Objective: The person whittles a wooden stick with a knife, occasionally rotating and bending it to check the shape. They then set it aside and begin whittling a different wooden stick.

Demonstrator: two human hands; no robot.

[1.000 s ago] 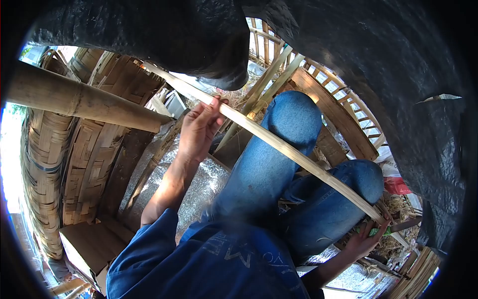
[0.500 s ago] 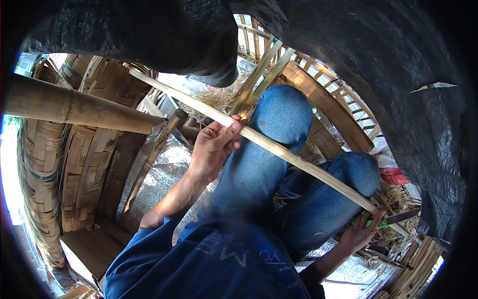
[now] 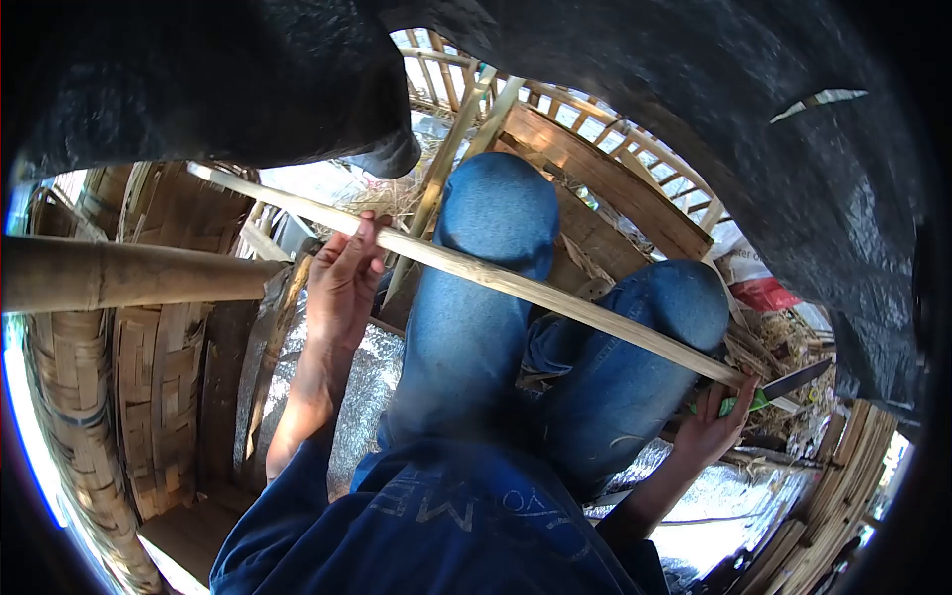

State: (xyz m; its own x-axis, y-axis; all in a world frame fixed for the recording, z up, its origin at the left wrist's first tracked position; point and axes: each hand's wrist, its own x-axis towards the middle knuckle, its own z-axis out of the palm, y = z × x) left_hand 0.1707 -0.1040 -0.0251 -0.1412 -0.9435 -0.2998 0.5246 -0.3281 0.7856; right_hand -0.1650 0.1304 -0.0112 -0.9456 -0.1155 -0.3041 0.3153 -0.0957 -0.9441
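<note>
A long pale bamboo strip point(image 3: 535, 291) lies slantwise over my two jeans-clad knees, its far end up at the left. My left hand point(image 3: 339, 288) pinches it between thumb and fingers, left of the near knee. At the strip's lower right end, my right hand point(image 3: 709, 428) is closed around the green handle of a knife point(image 3: 793, 381), fingertips right at the strip. The dark blade points outward to the right, away from my body.
A thick bamboo pole point(image 3: 149, 275) juts in from the left before woven bamboo panels point(image 3: 149, 387). Black plastic sheeting point(image 3: 635, 59) hangs overhead. Beyond my knees are a wooden plank point(image 3: 615, 178) and bamboo slats; straw and split bamboo point(image 3: 833, 496) lie at right.
The view has swung, shifting the scene. My left hand has moved left, farther from my knee and right hand. The strip lies at a shallower slant. Both hands keep their holds.
</note>
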